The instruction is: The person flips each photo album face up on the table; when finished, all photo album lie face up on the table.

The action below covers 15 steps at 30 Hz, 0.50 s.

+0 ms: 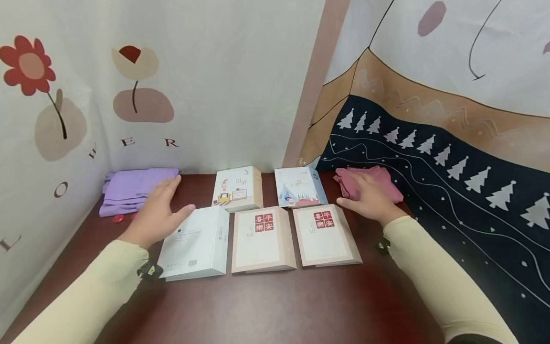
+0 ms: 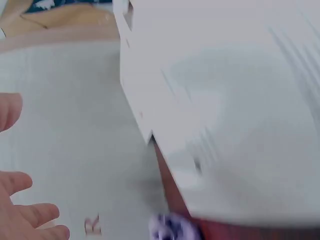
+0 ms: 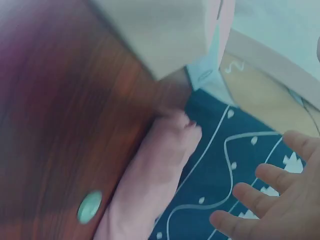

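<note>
My left hand [image 1: 155, 212], fingers extended and thumb spread, hovers over the left edge of a white wedge-shaped desk calendar [image 1: 199, 243] with a barcode. Beyond its fingers lies a folded purple cloth [image 1: 129, 188]. On the other side my right hand [image 1: 373, 198] overlaps a crumpled pink cloth [image 1: 388, 181], its thumb pointing left toward a calendar with red characters [image 1: 322, 243]. Both wrist views show spread fingers holding nothing: the left hand [image 2: 30, 215] beside the white calendar [image 2: 225, 115], the right hand [image 3: 272, 205] beside the pink cloth [image 3: 152, 172].
A second red-character calendar [image 1: 262, 248] stands mid-front. Behind are two illustrated ones, one beige-sided [image 1: 236, 186], one blue-sided [image 1: 298, 184]. Small red pieces [image 1: 118, 218] lie by the purple cloth, and a green oval piece [image 3: 90, 206] near the pink one. Printed curtains [image 1: 232, 86] border the table.
</note>
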Each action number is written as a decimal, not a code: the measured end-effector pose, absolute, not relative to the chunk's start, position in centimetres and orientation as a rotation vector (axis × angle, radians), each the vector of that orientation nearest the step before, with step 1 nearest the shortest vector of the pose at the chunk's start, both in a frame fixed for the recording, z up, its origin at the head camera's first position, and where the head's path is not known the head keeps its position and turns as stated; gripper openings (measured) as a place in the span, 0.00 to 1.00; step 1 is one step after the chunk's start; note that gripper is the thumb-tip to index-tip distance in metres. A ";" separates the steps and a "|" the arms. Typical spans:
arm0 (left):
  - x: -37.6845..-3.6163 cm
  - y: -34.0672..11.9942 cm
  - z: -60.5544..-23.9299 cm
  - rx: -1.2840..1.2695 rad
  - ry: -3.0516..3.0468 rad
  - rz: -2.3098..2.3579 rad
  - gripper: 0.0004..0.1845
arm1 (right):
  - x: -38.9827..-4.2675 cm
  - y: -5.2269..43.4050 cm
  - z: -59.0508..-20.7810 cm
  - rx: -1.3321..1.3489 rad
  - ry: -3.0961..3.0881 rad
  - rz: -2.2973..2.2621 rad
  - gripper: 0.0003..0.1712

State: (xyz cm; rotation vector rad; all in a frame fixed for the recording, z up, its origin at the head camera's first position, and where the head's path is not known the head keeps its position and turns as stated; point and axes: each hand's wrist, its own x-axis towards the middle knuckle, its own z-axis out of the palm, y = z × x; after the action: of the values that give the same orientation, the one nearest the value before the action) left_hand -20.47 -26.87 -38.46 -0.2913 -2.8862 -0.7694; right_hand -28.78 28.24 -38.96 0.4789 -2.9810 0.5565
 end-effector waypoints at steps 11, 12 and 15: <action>-22.5 -20.0 -39.0 -0.392 -2.887 -1.029 0.41 | -30.5 24.2 -39.4 0.496 -3.067 0.731 0.56; -22.6 -19.4 -39.0 -0.397 -2.889 -1.050 0.40 | -30.7 24.0 -39.5 0.495 -3.071 0.735 0.56; -23.0 -17.7 -39.0 -0.396 -2.899 -1.108 0.38 | -31.3 23.4 -39.8 0.471 -3.090 0.751 0.55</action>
State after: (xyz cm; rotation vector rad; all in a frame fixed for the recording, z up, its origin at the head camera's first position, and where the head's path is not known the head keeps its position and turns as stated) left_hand -23.01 -17.65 -39.05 -0.3958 -2.8994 -1.1084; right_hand -31.34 23.42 -39.78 0.4713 -3.0900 0.7513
